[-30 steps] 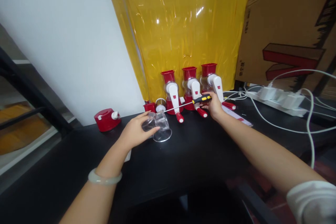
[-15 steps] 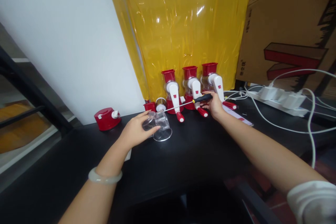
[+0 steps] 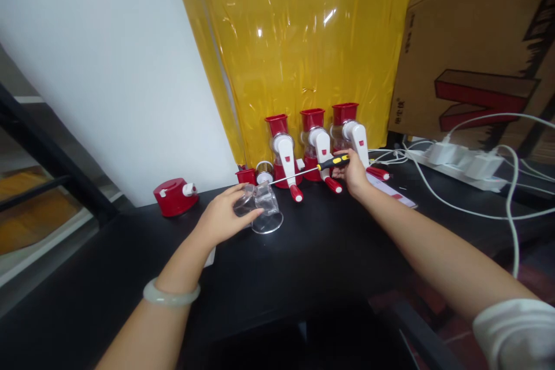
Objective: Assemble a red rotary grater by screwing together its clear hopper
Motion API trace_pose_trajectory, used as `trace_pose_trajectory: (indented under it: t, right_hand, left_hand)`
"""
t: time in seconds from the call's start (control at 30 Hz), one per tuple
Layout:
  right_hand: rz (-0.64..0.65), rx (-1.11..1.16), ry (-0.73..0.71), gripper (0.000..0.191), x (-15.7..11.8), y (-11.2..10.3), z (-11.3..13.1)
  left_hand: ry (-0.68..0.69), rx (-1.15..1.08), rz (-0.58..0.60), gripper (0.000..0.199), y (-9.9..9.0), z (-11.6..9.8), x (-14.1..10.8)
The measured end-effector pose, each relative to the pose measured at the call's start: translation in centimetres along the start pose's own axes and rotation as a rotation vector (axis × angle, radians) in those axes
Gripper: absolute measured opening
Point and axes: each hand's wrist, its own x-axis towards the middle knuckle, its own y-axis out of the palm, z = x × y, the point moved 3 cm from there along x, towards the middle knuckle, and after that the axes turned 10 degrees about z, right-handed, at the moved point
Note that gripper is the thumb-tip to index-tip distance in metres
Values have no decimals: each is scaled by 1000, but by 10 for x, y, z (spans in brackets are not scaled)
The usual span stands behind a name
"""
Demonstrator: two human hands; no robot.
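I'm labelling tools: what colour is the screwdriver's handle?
The screwdriver handle is black and yellow, best seen in the head view.

I think I am in a workshop. I hold a screwdriver (image 3: 333, 162), and my table (image 3: 321, 260) is big, flat and black. Three red and white grinders (image 3: 284, 149) of the same kind stand in a row at the back, and a red part (image 3: 176, 198) sits off to the left. A shiny yellow sheet (image 3: 303, 52) is behind the grinders, next to a big brown box (image 3: 459, 40). White cords (image 3: 514, 231) trail near a power strip (image 3: 455, 172) on my right, and I see a rack (image 3: 56, 160) on my left.
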Motion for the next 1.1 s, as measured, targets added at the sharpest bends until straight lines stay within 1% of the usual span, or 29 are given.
trace_pose_trajectory:
  t: [0.07, 0.2, 0.27, 0.43, 0.5, 0.63, 0.7, 0.8, 0.87, 0.97, 1.03, 1.1]
  right_hand:
    - [-3, 32, 27, 27, 0, 0, -1]
    - [-7, 35, 8, 19, 2, -1, -2]
    - [-15, 14, -10, 22, 3, -1, -3]
    - [-44, -51, -130, 40, 0, 1, -2]
    - [-63, -76, -125, 40, -1, 0, -2]
    - [-63, -31, -32, 27, -1, -2, -6]
    - [-47, -3, -37, 19, -1, -3, -6]
    - [-37, 21, -68, 15, -1, -3, -5]
    - [-54, 36, -68, 16, -1, -2, -5]
    - [-97, 39, -77, 28, -1, 1, -5]
    - [-109, 3, -107, 35, -2, 2, -5]
    - [-110, -40, -118, 37, -3, 1, -5]
  left_hand:
    - [5, 7, -9, 44, 0, 1, 0]
    - [3, 21, -5, 45, 1, 1, 0]
    - [4, 24, -7, 45, 1, 1, 0]
    - [8, 5, -11, 43, 1, 0, 0]
    - [6, 0, -4, 42, 0, 0, 0]
    - [3, 36, -15, 45, 1, 0, 0]
    - [8, 41, -19, 45, 1, 0, 0]
    - [-3, 40, -22, 46, 2, 1, 0]
    - [-1, 30, -17, 45, 1, 0, 0]
    - [5, 24, -12, 44, 1, -1, 0]
    - [-1, 33, -12, 46, 1, 0, 0]
    - [-4, 35, -15, 46, 1, 0, 0]
